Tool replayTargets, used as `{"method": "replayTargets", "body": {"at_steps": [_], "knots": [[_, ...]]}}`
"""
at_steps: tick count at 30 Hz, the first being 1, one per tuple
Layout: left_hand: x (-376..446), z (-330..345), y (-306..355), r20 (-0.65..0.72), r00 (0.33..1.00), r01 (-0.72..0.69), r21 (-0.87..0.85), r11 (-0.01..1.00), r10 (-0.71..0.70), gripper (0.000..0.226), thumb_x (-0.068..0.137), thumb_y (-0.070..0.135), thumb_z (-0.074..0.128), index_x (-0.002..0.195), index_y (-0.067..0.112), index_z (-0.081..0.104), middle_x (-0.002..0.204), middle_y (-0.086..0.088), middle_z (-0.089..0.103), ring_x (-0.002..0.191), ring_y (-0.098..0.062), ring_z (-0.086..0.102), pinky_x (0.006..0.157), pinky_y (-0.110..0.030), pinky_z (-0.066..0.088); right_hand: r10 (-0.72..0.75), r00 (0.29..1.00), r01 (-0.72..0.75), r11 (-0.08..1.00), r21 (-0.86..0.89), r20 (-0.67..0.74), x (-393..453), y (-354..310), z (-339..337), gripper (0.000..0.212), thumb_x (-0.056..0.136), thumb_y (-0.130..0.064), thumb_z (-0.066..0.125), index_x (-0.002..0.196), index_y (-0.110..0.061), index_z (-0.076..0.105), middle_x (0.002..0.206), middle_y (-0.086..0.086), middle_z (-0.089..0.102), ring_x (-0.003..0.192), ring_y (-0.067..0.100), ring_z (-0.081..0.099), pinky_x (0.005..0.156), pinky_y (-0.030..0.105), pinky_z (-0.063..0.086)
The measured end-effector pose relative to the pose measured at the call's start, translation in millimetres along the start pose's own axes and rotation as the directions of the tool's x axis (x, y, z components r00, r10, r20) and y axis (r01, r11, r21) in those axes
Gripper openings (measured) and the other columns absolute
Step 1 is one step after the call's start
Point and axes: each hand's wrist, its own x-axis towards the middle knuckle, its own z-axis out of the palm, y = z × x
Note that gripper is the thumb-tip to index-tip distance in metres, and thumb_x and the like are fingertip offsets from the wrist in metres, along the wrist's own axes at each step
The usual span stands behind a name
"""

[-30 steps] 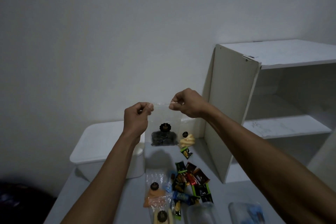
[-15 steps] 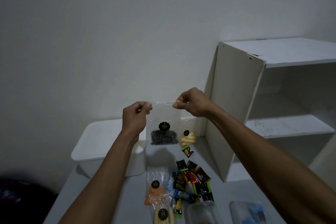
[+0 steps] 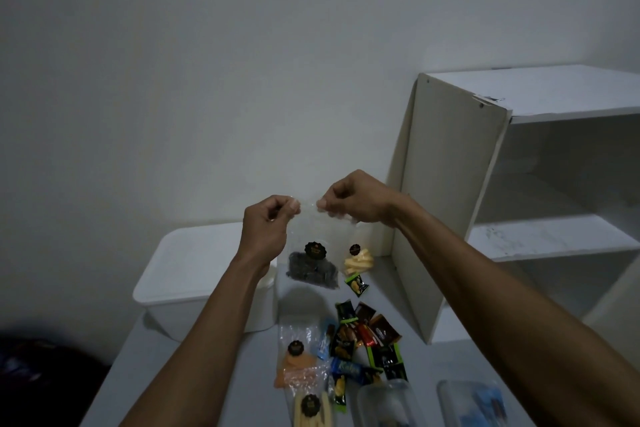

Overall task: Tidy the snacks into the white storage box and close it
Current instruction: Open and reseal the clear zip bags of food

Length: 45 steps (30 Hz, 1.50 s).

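both hands, left hand (image 3: 265, 230) and right hand (image 3: 353, 199), pinch the top edge of the clear snack bag (image 3: 313, 262) at frame centre. best to press the seal fully, then lift the lid off the white storage box (image 3: 194, 274) at lower left.

Almost nothing reads clearly. A blue wrapper (image 3: 347, 369) in the snack pile near the table's near edge carries white lettering that looks like "Kalpa", though blurred. The round black labels (image 3: 314, 250) on the clear bags bear gold print too small to read.
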Motion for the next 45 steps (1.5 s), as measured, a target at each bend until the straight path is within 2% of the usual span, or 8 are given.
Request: {"method": "replayTargets", "body": {"at_steps": [7, 14, 21, 28, 33, 35, 37, 45], "knots": [[-10, 17, 4, -0.261, 0.959, 0.144, 0.1, 0.985, -0.113, 0.029, 0.083, 0.048, 0.071, 0.083, 0.019, 0.068, 0.084, 0.009, 0.069, 0.08, -0.008, 0.062, 0.072, -0.026, 0.05, 0.039, 0.992, -0.031, 0.997, 0.064, -0.119, -1, 13, 26, 0.029, 0.092, -0.026, 0.067, 0.071, -0.006, 0.066, 0.063, 0.002, 0.059, 0.059, 0.012, 0.05, 0.059, 0.031, 0.046], [-16, 28, 4, -0.187, 0.93, 0.328, 0.035, 0.944, -0.316, 0.024, 0.088, 0.023, 0.07, 0.067, 0.011, 0.067, 0.071, 0.006, 0.064, 0.074, -0.01, 0.059, 0.062, -0.02, 0.043, 0.146, 0.971, -0.1, 0.967, 0.235, -0.188, -6, 24, 56, 0.02, 0.094, -0.021, 0.065, 0.077, -0.011, 0.07, 0.066, 0.0, 0.063, 0.05, 0.004, 0.052, 0.051, 0.022, 0.045], [-17, 27, 0, -0.139, 0.922, 0.372, 0.069, 0.926, -0.361, 0.028, 0.089, 0.021, 0.068, 0.063, 0.016, 0.059, 0.068, 0.006, 0.058, 0.069, -0.009, 0.054, 0.069, -0.023, 0.04, 0.184, 0.961, -0.13, 0.96, 0.248, -0.206, -14, 36, 72, 0.024, 0.093, -0.024, 0.065, 0.079, -0.005, 0.071, 0.069, 0.001, 0.065, 0.065, 0.011, 0.057, 0.067, 0.031, 0.051], [-23, 25, -1, -0.096, 0.903, 0.425, 0.079, 0.902, -0.418, 0.018, 0.091, 0.019, 0.066, 0.077, 0.008, 0.061, 0.084, -0.003, 0.061, 0.079, -0.015, 0.055, 0.076, -0.027, 0.039, 0.232, 0.96, -0.162, 0.917, 0.363, -0.157, -25, 39, 83, 0.021, 0.097, -0.027, 0.061, 0.084, -0.012, 0.07, 0.071, -0.009, 0.063, 0.064, 0.002, 0.056, 0.049, 0.013, 0.042], [-27, 25, -2, -0.059, 0.905, 0.425, 0.131, 0.895, -0.421, 0.022, 0.09, 0.017, 0.067, 0.072, 0.005, 0.059, 0.101, -0.025, 0.065, 0.079, -0.017, 0.053, 0.075, -0.027, 0.039, 0.236, 0.949, -0.145, 0.916, 0.374, -0.21, -23, 45, 93, 0.024, 0.095, -0.026, 0.063, 0.072, -0.021, 0.067, 0.069, -0.007, 0.064, 0.065, 0.006, 0.057, 0.064, 0.026, 0.046], [-27, 24, -2, -0.058, 0.902, 0.431, 0.133, 0.893, -0.427, 0.019, 0.09, 0.016, 0.066, 0.086, -0.003, 0.066, 0.091, -0.005, 0.058, 0.088, -0.022, 0.056, 0.078, -0.028, 0.038, 0.244, 0.942, -0.14, 0.91, 0.391, -0.231, -24, 45, 95, 0.022, 0.095, -0.025, 0.063, 0.074, -0.018, 0.067, 0.07, -0.008, 0.063, 0.064, 0.004, 0.056, 0.061, 0.023, 0.045], [-26, 23, -7, -0.071, 0.896, 0.444, 0.092, 0.891, -0.438, 0.033, 0.091, 0.015, 0.065, 0.106, -0.014, 0.063, 0.115, -0.024, 0.065, 0.104, -0.034, 0.061, 0.078, -0.03, 0.038, 0.25, 0.936, -0.135, 0.905, 0.403, -0.249, -25, 45, 97, 0.022, 0.095, -0.023, 0.062, 0.076, -0.015, 0.067, 0.071, -0.01, 0.062, 0.066, 0.001, 0.056, 0.06, 0.019, 0.044], [-29, 14, -14, -0.078, 0.941, 0.334, 0.045, 0.941, -0.33, 0.024, 0.094, 0.028, 0.063, 0.11, 0.01, 0.064, 0.105, -0.001, 0.064, 0.099, -0.016, 0.056, 0.081, -0.026, 0.04, 0.097, 0.977, -0.073, 0.989, 0.126, -0.189, -28, 45, 73, 0.024, 0.095, -0.027, 0.062, 0.078, -0.012, 0.068, 0.069, -0.001, 0.064, 0.064, 0.012, 0.057, 0.067, 0.031, 0.051]]}}
